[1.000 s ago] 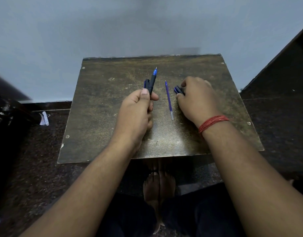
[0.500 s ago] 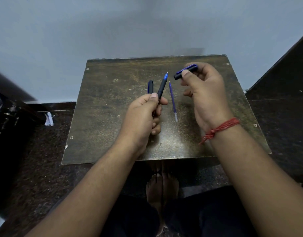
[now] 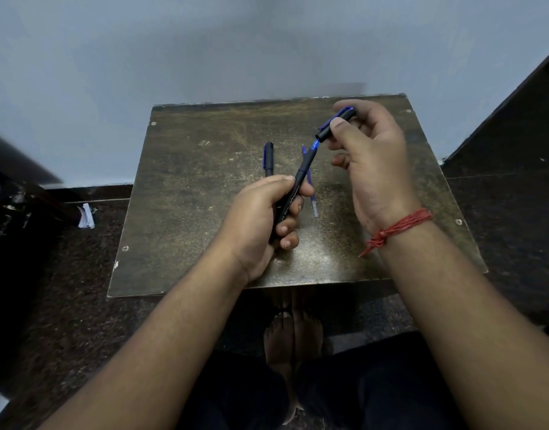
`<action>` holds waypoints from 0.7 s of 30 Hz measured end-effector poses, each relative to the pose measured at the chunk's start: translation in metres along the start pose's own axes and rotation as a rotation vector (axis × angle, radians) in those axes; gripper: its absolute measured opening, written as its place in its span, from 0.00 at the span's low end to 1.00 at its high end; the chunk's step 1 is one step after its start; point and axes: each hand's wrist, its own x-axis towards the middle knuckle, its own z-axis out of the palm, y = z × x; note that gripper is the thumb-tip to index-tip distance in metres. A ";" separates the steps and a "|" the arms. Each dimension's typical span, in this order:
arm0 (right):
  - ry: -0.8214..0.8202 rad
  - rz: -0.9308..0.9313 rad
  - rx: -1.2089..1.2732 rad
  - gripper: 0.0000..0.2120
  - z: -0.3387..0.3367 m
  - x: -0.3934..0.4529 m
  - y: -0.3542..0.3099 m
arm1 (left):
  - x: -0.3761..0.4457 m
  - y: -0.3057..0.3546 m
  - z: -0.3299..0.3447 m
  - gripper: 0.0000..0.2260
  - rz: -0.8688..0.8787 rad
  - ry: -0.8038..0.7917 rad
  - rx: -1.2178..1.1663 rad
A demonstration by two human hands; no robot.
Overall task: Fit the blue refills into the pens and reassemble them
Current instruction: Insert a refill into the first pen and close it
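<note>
Item: pen point(image 3: 299, 184), gripped in left hand point(image 3: 261, 218) above table point(image 3: 189, 212) centre, blue tip up. Right hand point(image 3: 372, 162) pinches cap point(image 3: 335, 124) just off tip. Advice: align axes, push straight. Spare refill point(image 3: 312, 193) lies beneath.

The left hand point(image 3: 261, 218) hides the lower barrel of the black pen point(image 3: 298, 184) and the near end of the second pen point(image 3: 269, 158). The loose refill point(image 3: 310, 184) is partly covered by the black pen's barrel. The cap point(image 3: 335, 124), at 1 o'clock, is partly hidden by the right hand point(image 3: 372, 169); barrel lettering is unreadable.
</note>
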 end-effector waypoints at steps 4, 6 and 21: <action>-0.082 -0.003 -0.036 0.10 0.001 -0.002 -0.002 | 0.000 0.001 0.001 0.12 -0.004 0.001 -0.021; -0.107 0.004 -0.046 0.10 0.002 -0.004 -0.003 | 0.000 0.001 0.001 0.13 -0.001 0.003 -0.035; -0.161 -0.053 -0.157 0.05 0.026 -0.015 -0.001 | 0.003 0.002 0.005 0.14 0.136 0.073 -0.003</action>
